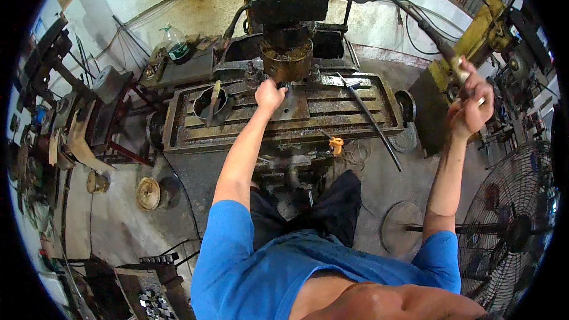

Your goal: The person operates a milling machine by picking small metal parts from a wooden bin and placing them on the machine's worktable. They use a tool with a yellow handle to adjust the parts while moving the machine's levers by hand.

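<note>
The long lever (440, 41) is clasped in the right hand (472, 105); whether anything is pinched in the left hand's (270, 95) grip, beside the spindle (287, 64), cannot be told.

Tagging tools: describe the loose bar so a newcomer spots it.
Find the big slotted machine table near mid-picture. On its right half lies a long dark bar. Unlike the small orange object to its left, it slants, its near end jutting well past the table's front edge.

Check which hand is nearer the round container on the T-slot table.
Left. The left hand is just right of the round container; the right hand is farther right, beyond the T-slot table, gripping a lever.
</note>
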Available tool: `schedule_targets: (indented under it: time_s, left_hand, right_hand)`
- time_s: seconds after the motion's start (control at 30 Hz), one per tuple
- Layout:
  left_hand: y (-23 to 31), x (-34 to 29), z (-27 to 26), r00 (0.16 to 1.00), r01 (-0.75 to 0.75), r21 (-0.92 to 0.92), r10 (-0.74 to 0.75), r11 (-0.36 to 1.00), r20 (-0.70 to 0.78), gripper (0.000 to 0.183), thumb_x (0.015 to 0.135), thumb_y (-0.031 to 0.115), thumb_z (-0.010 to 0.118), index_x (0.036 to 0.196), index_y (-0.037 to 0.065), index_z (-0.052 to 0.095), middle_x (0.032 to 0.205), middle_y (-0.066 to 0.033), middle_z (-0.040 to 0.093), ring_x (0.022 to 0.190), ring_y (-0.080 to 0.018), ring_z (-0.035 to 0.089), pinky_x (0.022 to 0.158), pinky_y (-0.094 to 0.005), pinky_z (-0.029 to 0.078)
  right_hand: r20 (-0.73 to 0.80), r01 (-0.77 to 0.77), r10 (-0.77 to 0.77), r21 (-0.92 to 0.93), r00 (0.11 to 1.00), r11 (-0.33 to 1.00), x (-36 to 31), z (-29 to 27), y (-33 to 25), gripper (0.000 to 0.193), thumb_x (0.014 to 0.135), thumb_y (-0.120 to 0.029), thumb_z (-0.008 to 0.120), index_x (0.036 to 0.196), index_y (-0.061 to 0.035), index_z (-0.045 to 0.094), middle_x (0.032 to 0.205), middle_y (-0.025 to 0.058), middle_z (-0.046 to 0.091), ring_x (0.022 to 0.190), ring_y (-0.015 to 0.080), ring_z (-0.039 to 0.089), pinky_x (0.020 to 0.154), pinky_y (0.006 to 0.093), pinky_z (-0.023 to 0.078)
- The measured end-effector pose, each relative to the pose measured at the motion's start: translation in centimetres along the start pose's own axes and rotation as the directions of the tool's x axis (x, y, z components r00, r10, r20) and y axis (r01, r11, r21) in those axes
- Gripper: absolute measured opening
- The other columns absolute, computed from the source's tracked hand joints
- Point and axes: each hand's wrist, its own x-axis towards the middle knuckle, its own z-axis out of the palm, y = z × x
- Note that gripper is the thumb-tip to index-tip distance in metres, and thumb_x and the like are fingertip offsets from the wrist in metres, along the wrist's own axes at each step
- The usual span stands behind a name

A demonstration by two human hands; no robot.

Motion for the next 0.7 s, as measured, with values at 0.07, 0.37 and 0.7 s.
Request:
schedule_targets:
  time_s: [0.07,0.37,0.7]
  left_hand:
    - [-0.5,0.1,0.1,1.000,0.014,0.006,-0.014,1.000,0.009,0.043,0.062,0.036,0.074,0.067,-0.003,0.057,0.071,-0.0199,0.061,0.070,-0.0355,0.060,0.060,-0.0429,0.048]
    - [-2.2,-1.5,-3.4,0.980,-0.063,-0.372,0.129,0.926,0.154,0.034,0.074,0.016,0.066,0.102,-0.003,0.058,0.063,-0.0131,0.060,0.051,-0.0207,0.058,0.047,-0.0335,0.045]
    - [-6.2,-11.1,-15.2,0.950,0.162,-0.534,0.015,0.830,0.311,0.030,0.082,0.008,0.059,0.108,-0.006,0.055,0.066,-0.0065,0.060,0.047,-0.0087,0.050,0.041,-0.0233,0.041]
  right_hand:
    - [-0.020,0.039,-0.038,0.050,0.999,0.998,0.0,0.8,0.2,0.011,0.063,-0.009,0.046,0.068,-0.0055,0.037,0.080,0.0108,0.048,0.103,0.0379,0.049,0.098,0.0538,0.026]
    - [-0.053,-0.095,0.099,0.085,0.994,0.992,-2.1,0.3,0.1,0.010,0.058,-0.008,0.045,0.067,-0.0055,0.040,0.078,0.0101,0.047,0.106,0.0352,0.046,0.100,0.0498,0.023]
    - [-0.057,-0.106,0.113,0.114,0.992,0.988,-3.6,-0.3,0.8,0.007,0.055,-0.005,0.041,0.062,-0.0044,0.040,0.076,0.0101,0.049,0.107,0.0379,0.046,0.100,0.0491,0.022]
